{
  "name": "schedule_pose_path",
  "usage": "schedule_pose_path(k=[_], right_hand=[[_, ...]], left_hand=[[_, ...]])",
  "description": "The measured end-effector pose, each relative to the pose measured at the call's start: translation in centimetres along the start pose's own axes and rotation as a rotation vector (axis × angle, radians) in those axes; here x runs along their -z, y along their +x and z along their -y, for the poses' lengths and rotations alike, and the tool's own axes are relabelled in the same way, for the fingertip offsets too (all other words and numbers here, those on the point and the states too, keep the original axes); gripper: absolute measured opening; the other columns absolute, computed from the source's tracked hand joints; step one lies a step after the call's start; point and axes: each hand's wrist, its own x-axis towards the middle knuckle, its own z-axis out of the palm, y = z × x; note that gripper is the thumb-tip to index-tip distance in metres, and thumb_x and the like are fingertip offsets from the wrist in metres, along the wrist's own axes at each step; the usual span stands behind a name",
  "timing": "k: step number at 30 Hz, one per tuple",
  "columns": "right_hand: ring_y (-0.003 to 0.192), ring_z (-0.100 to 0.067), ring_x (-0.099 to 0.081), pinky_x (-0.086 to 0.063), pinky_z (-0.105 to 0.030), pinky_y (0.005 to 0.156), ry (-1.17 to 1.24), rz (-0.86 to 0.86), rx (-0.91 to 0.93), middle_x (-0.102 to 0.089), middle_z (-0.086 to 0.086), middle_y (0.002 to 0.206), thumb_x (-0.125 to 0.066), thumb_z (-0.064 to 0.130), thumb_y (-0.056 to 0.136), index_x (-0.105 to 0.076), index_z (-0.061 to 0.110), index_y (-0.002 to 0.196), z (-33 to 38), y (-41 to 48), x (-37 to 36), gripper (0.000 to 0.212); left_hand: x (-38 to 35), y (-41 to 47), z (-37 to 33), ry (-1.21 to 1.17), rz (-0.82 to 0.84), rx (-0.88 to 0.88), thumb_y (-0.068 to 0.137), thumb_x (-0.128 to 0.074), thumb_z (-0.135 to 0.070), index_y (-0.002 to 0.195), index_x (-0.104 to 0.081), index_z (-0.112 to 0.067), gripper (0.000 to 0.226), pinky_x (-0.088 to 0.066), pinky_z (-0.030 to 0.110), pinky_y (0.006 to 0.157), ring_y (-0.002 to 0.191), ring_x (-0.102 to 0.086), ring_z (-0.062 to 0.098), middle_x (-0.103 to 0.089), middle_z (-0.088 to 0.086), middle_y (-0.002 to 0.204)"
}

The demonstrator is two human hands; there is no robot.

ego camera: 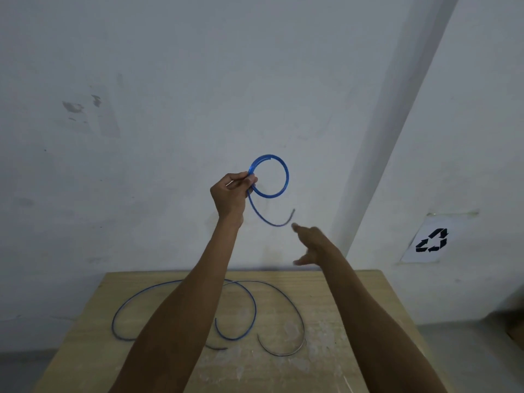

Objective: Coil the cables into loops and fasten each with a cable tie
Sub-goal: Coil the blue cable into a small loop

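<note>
My left hand [231, 194] is raised in front of the wall and pinches a blue cable [285, 177] wound into a round loop. A loose tail of that cable curves down and to the right from my fingers. My right hand [310, 243] hovers just below the tail's end, blurred, fingers spread, holding nothing. On the wooden table [354, 321] below lie another blue cable [124, 304] in a wide curl and a grey cable [297, 313] in an open arc, partly hidden by my forearms. I see no cable tie.
A white wall fills the background, with a vertical column [397, 109] at the right. A paper sign with a recycling symbol [432, 241] is taped low on the wall. Grey floor shows on both sides of the table.
</note>
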Motion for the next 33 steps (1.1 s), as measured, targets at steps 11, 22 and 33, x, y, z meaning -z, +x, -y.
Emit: schedule_pose_path(k=[11,22,33], right_hand=[[0.075,-0.032,-0.071,-0.063,-0.033,0.06,0.752,0.051,0.111,-0.065,-0.033,0.107,-0.048,-0.015,0.099,-0.056,-0.01,0.106,1.1,0.5,-0.1,0.012],[0.09,-0.032,-0.077,-0.061,-0.039,0.092,0.419,-0.101,0.463,-0.076,-0.02,0.103,-0.058,-0.004,0.099,-0.053,0.015,0.145,2.9,-0.9,2.3,0.05],[0.089,-0.022,-0.075,-0.062,-0.038,0.087,0.125,0.061,0.658,-0.076,-0.011,0.097,-0.048,0.007,0.106,-0.066,0.016,0.13,3.6,-0.9,3.3,0.032]], left_hand=[[-1.3,-2.4,1.0,-0.046,0.037,0.082,0.085,-0.078,0.003,0.1,-0.072,0.003,0.016,-0.064,0.034,0.074,0.083,-0.078,0.031,-0.079,0.012,0.084],[0.8,-2.0,0.9,0.126,0.244,0.142,0.085,-0.079,0.002,0.105,-0.072,0.005,0.021,-0.065,0.037,0.08,0.086,-0.078,0.032,-0.079,0.018,0.094],[1.3,-1.2,-0.3,0.212,0.362,0.119,0.085,-0.079,0.002,0.101,-0.073,0.003,0.018,-0.064,0.04,0.083,0.088,-0.078,0.034,-0.078,0.02,0.097]])
